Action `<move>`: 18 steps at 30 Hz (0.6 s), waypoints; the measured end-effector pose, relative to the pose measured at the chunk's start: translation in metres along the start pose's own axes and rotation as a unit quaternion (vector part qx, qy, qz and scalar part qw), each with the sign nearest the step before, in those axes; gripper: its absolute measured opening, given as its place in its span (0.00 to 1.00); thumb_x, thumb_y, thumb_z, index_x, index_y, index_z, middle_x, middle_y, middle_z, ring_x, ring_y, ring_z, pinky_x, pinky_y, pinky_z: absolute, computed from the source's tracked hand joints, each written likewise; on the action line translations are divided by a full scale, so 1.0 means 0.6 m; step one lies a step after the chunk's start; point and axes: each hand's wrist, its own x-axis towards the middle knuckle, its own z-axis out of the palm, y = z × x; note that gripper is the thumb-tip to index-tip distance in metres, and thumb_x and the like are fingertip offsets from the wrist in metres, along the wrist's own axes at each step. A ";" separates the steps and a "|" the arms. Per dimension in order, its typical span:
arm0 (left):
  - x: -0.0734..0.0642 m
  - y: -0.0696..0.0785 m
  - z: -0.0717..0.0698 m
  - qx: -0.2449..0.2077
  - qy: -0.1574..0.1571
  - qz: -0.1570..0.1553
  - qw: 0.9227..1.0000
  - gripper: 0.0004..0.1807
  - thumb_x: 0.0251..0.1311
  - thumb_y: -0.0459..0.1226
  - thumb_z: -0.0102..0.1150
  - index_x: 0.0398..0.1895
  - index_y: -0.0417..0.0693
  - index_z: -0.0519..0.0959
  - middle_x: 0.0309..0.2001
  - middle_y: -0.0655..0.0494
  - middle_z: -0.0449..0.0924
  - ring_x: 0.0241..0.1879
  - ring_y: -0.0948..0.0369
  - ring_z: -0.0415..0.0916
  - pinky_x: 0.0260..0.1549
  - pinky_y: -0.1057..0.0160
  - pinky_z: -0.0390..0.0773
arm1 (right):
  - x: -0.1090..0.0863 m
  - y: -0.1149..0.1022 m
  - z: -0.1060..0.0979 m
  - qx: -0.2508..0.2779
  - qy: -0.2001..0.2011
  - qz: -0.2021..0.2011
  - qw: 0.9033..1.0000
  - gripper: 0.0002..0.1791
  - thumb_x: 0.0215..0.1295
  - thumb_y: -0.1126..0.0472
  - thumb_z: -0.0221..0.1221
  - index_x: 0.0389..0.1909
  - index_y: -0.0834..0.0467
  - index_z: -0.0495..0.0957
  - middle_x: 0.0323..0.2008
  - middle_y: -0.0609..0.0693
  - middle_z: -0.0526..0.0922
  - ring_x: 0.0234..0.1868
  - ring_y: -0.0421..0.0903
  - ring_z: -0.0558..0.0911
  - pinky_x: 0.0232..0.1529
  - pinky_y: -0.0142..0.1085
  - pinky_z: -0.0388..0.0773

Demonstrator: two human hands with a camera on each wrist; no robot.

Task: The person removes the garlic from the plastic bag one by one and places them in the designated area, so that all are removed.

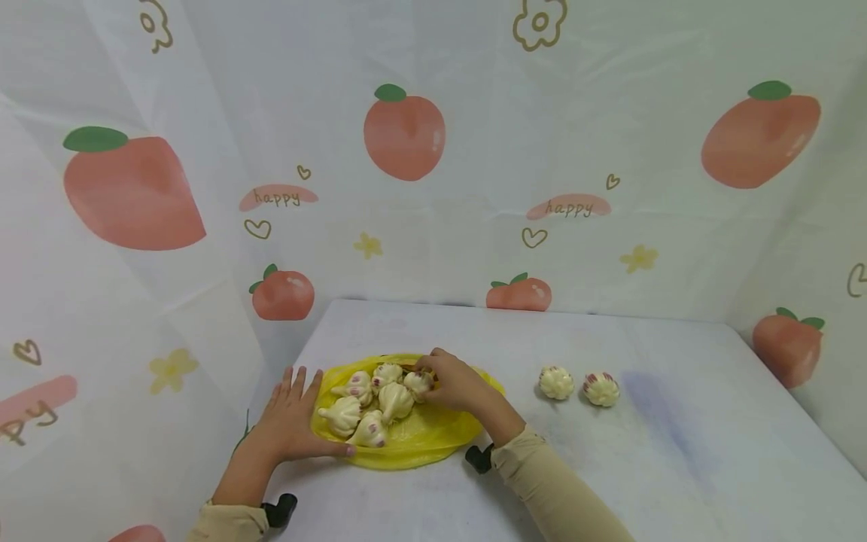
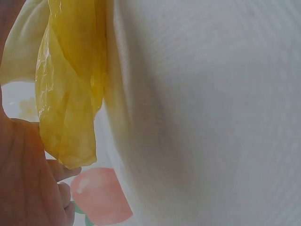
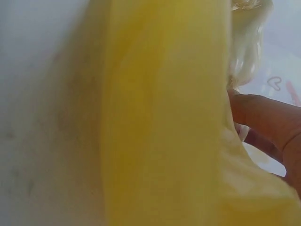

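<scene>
Several garlic bulbs (image 1: 396, 401), cream with purple patches, lie together on a spread yellow plastic bag (image 1: 433, 438). At the bag's right side my right hand (image 1: 462, 385) pinches one garlic bulb (image 1: 418, 382) between thumb and fingers. My left hand (image 1: 287, 427) lies at the bag's left edge, fingers extended and spread, the thumb along the near rim. The left wrist view shows the yellow bag (image 2: 70, 89) beside the left palm (image 2: 26, 174). In the right wrist view the bag (image 3: 164, 113) hides much of the right hand (image 3: 270, 125).
Two more garlic bulbs, one (image 1: 556, 382) beside the other (image 1: 601, 389), sit on the white-covered table (image 1: 542, 482) to the right of the bag. A printed white curtain (image 1: 460, 226) stands behind the table and along its sides.
</scene>
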 end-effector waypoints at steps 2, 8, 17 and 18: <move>0.000 -0.001 0.001 0.001 0.002 0.001 1.000 0.86 0.30 0.79 0.75 0.84 0.33 0.51 0.82 0.21 0.42 0.83 0.27 0.33 0.79 0.25 0.41 | -0.001 0.001 -0.001 0.001 0.001 -0.003 1.000 0.20 0.66 0.62 0.71 0.58 0.56 0.83 0.49 0.52 0.80 0.45 0.46 0.79 0.46 0.38 0.79; 0.001 -0.003 0.003 0.001 0.000 -0.001 1.000 0.86 0.30 0.79 0.74 0.85 0.33 0.50 0.82 0.22 0.42 0.83 0.27 0.32 0.79 0.26 0.41 | -0.007 0.000 -0.005 0.007 0.007 -0.008 1.000 0.19 0.66 0.61 0.72 0.57 0.56 0.82 0.50 0.52 0.80 0.49 0.48 0.81 0.49 0.40 0.81; 0.001 0.000 0.001 0.000 -0.006 -0.004 1.000 0.86 0.31 0.79 0.74 0.85 0.34 0.50 0.82 0.21 0.41 0.83 0.27 0.32 0.79 0.25 0.40 | -0.024 -0.005 -0.020 0.013 0.033 -0.030 0.999 0.19 0.65 0.62 0.73 0.55 0.56 0.82 0.49 0.51 0.81 0.50 0.48 0.81 0.51 0.40 0.83; 0.001 0.000 0.001 -0.001 -0.006 -0.004 1.000 0.85 0.31 0.79 0.74 0.85 0.33 0.50 0.82 0.21 0.41 0.83 0.27 0.31 0.78 0.25 0.39 | -0.027 -0.005 -0.023 0.014 0.035 -0.031 0.999 0.19 0.65 0.61 0.73 0.55 0.56 0.82 0.49 0.50 0.80 0.51 0.48 0.82 0.52 0.39 0.83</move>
